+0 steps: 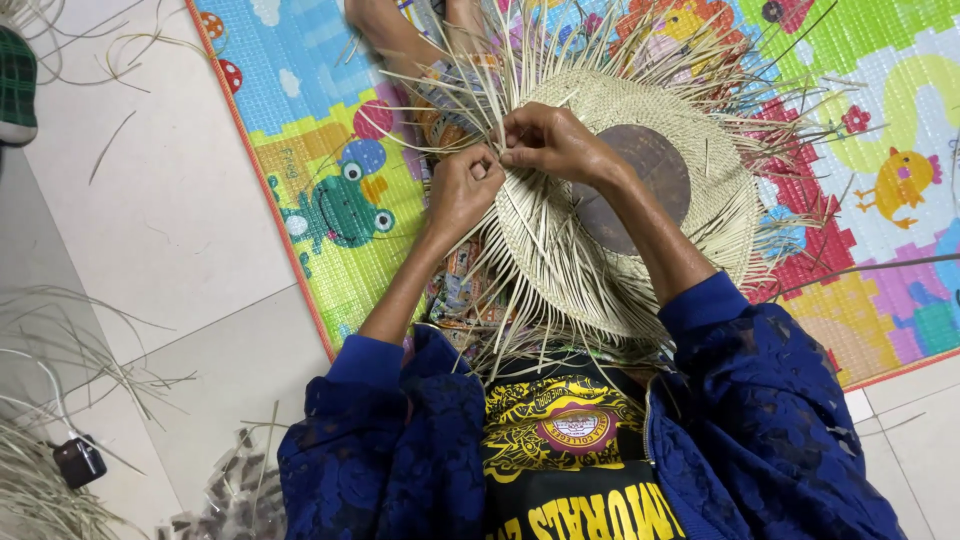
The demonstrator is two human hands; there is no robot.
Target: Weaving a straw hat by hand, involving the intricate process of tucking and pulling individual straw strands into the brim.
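A half-woven straw hat point(560, 240) lies in my lap, its pale brim fanning out into many loose straw strands point(500, 70). A round dark wooden block point(650, 185) fills the crown. My left hand point(462, 188) pinches strands at the brim's left edge. My right hand point(548, 142) meets it from the right, fingertips closed on the same strands. Both forearms come out of dark blue lace sleeves point(380, 440).
A colourful play mat point(320, 190) with cartoon animals covers the floor under the hat. Grey floor tiles point(150, 200) lie to the left, with loose straw point(40, 490), a small black plug on a white cord point(78, 462) and a green checked slipper point(15, 85).
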